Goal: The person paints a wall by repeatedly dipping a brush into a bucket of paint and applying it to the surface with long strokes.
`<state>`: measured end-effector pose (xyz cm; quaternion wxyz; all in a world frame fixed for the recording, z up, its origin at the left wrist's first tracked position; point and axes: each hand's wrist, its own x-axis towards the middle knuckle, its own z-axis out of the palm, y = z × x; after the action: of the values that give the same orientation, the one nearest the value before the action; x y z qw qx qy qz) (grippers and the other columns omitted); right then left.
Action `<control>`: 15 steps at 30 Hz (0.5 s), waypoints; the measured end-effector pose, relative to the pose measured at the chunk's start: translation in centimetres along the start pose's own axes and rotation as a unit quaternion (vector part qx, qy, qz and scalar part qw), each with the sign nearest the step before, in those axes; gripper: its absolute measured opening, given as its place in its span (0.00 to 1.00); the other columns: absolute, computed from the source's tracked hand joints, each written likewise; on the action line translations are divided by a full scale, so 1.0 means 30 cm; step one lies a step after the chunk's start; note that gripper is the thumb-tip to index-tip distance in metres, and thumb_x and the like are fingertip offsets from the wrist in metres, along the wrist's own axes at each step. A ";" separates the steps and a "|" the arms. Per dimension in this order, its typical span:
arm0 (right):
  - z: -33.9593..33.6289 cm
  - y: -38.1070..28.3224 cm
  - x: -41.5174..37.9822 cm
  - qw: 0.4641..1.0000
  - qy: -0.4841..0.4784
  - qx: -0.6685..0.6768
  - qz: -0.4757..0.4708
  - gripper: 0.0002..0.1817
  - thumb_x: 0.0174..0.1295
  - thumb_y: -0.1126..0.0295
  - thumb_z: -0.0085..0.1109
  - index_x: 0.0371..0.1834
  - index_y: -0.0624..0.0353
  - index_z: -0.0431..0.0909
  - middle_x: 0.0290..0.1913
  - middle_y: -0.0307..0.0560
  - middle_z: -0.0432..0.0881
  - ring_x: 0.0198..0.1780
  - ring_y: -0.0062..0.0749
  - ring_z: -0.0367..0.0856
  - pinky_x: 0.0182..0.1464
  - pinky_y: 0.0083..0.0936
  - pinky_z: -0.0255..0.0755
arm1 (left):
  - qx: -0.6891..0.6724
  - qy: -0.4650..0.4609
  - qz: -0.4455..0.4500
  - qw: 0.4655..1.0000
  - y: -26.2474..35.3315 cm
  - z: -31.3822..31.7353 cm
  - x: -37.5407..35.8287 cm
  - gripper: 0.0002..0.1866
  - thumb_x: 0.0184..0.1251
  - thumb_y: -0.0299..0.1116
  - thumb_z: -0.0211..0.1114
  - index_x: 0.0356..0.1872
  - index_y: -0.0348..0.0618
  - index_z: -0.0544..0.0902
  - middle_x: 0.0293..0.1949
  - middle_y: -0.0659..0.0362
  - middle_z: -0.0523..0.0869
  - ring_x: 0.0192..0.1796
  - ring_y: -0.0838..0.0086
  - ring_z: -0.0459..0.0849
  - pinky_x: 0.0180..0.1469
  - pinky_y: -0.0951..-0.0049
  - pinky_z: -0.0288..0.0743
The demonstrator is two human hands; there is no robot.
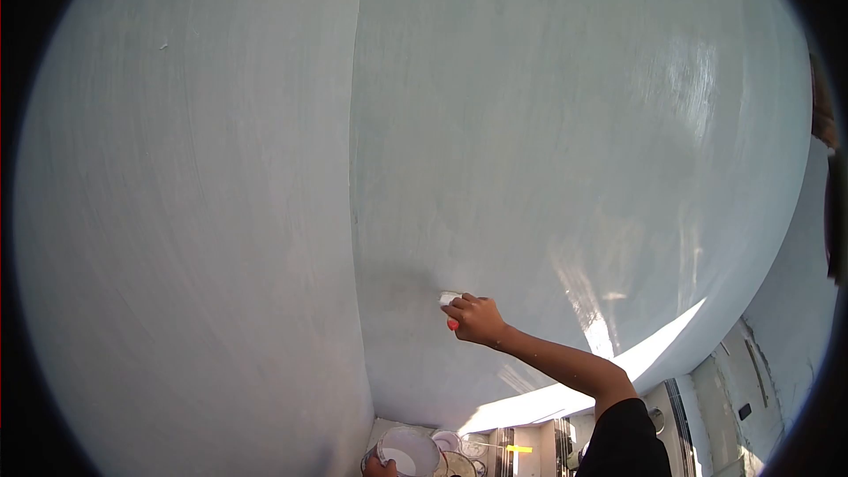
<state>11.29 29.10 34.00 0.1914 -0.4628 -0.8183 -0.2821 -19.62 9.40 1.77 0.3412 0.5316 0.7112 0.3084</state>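
My right hand is closed round a small tool with a red handle end and a pale, whitish head. The tool's head is against the grey-green wall, to the right of the corner line. Low in the view, my left hand grips the rim of a round white bucket, which has whitish material inside. Most of that hand is cut off by the frame's bottom edge.
A second wall meets the first at a corner on the left. Below stand more round containers and a yellow-orange object. Bright sunlight crosses the wall's lower right. A dark object lies at the lower right.
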 end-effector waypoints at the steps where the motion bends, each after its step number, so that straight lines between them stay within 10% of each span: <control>1: -0.077 0.054 0.087 1.000 -0.002 0.018 0.006 0.14 0.51 0.71 0.66 0.42 0.47 0.88 0.31 0.35 0.86 0.35 0.31 0.85 0.31 0.31 0.79 | 0.003 0.003 0.014 1.000 -0.023 0.013 0.002 0.32 0.60 0.42 0.66 0.66 0.40 0.79 0.57 0.43 0.86 0.59 0.44 0.83 0.62 0.50 0.75; 6: -0.576 0.389 0.514 0.995 -0.048 0.072 0.045 0.11 0.51 0.66 0.70 0.37 0.53 0.92 0.32 0.47 0.91 0.34 0.39 0.90 0.36 0.31 0.80 | -0.031 -0.013 -0.002 0.999 -0.021 0.005 0.011 0.33 0.59 0.41 0.67 0.67 0.40 0.78 0.59 0.43 0.85 0.61 0.45 0.81 0.65 0.52 0.73; 15: -1.481 0.591 1.016 0.959 0.224 -0.166 0.047 0.12 0.57 0.70 0.70 0.45 0.55 0.91 0.38 0.49 0.91 0.38 0.39 0.89 0.43 0.30 0.81 | -0.022 -0.012 -0.023 0.999 -0.087 0.018 0.024 0.35 0.59 0.39 0.69 0.70 0.41 0.76 0.63 0.45 0.83 0.65 0.48 0.80 0.68 0.56 0.71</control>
<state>13.77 27.82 90.66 0.3030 -0.4509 -0.6735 -0.5013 -20.77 9.49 -0.75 0.3682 0.5113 0.7122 0.3094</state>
